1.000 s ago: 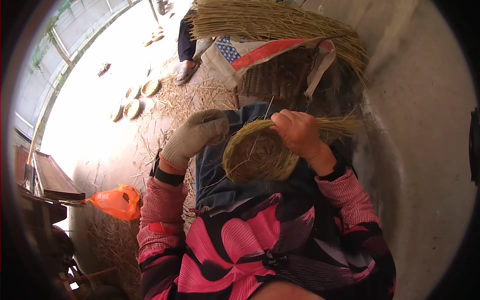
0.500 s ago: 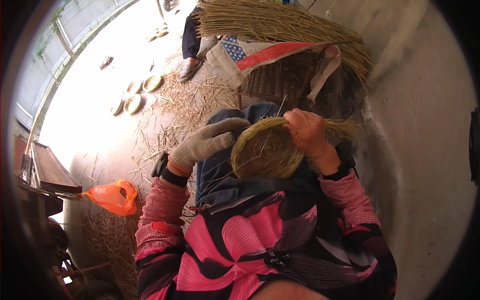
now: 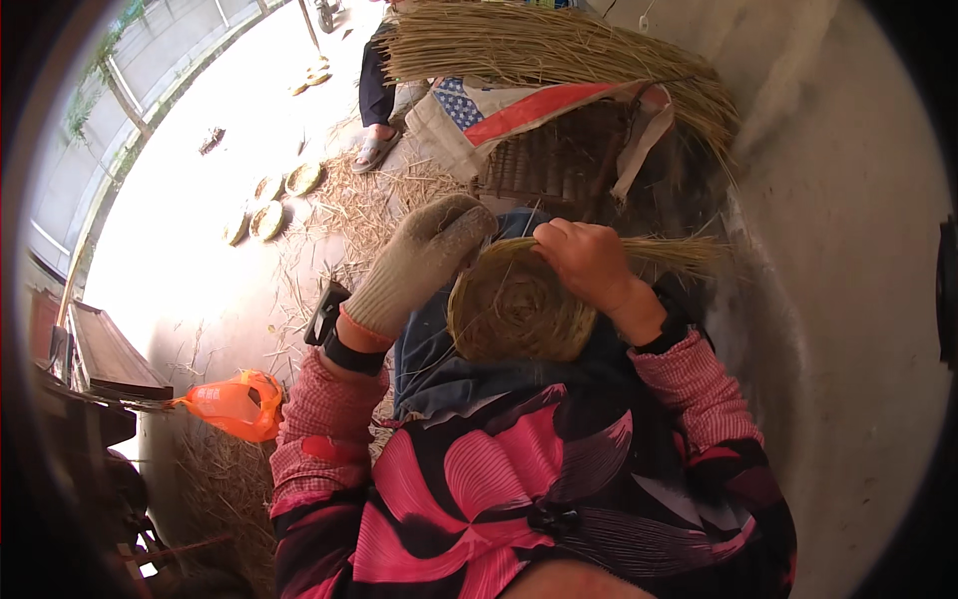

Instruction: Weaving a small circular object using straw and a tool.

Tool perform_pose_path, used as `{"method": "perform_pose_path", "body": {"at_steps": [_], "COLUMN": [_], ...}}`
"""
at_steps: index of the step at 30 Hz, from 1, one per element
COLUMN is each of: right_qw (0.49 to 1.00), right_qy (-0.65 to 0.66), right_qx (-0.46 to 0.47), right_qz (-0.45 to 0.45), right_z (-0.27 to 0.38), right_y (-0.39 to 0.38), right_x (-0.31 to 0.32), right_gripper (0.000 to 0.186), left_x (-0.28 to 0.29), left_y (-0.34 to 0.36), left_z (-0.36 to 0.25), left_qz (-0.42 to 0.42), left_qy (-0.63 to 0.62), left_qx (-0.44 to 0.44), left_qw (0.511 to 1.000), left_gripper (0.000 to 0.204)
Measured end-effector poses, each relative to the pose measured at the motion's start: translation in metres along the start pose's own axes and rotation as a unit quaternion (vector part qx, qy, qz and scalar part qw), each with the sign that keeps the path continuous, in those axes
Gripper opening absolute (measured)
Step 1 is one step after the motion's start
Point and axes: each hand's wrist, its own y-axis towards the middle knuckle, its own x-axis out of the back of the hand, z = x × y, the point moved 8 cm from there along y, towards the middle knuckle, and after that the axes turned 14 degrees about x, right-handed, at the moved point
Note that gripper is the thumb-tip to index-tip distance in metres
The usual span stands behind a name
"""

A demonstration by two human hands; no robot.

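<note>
A shallow round straw basket [image 3: 524, 314] rests tilted on my lap, its coiled inside facing me. My bare right hand [image 3: 591, 262] is closed over its far right rim, fingers bent over the edge. From under that hand a bundle of loose straw stalks [image 3: 679, 255] sticks out to the right. My left hand [image 3: 439, 245], in a knitted grey-beige glove, is curled closed just off the basket's far left rim. Its fingertips are turned away, so whatever they may pinch is hidden.
Ahead, a large sheaf of straw [image 3: 549, 45] lies over a striped woven sack [image 3: 539, 110] on a wicker-like chair [image 3: 549, 160]. A person's sandalled foot [image 3: 376, 148] is beside it. Several finished-looking baskets [image 3: 266, 219] and straw scraps lie on the floor; an orange plastic bag [image 3: 237, 404] is at left.
My left hand has gone from stretched fingers beside the rim to a curled grip, raised slightly farther off. My right hand and the basket have shifted a little left.
</note>
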Motion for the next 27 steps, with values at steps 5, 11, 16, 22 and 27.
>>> {"method": "perform_pose_path", "body": {"at_steps": [5,11,16,22,27], "right_qw": [0.998,0.996,0.994,0.995,0.995], "right_qy": [-0.014,0.022,0.020,-0.013,-0.061], "right_qx": [-0.039,-0.078,-0.106,-0.100,-0.078], "right_qz": [0.041,0.041,0.036,0.012,0.024], "right_z": [-0.009,-0.017,-0.013,-0.010,-0.007], "right_y": [-0.011,-0.016,-0.021,-0.017,-0.022], "right_x": [-0.015,-0.020,-0.016,-0.013,-0.013], "right_gripper": [0.018,0.026,0.038,0.037,0.032], "left_x": [-0.036,-0.098,-0.107,-0.090,0.003], "left_y": [-0.041,-0.043,-0.042,-0.047,-0.081], "left_z": [-0.042,-0.010,0.002,-0.008,-0.049], "left_qz": [-0.006,0.023,-0.024,-0.023,-0.166], "left_qy": [0.188,0.573,0.602,0.576,0.256], "left_qx": [-0.149,-0.043,-0.075,-0.064,-0.207], "left_qw": [0.971,0.818,0.795,0.814,0.930], "left_gripper": [0.043,0.037,0.029,0.038,0.039]}}
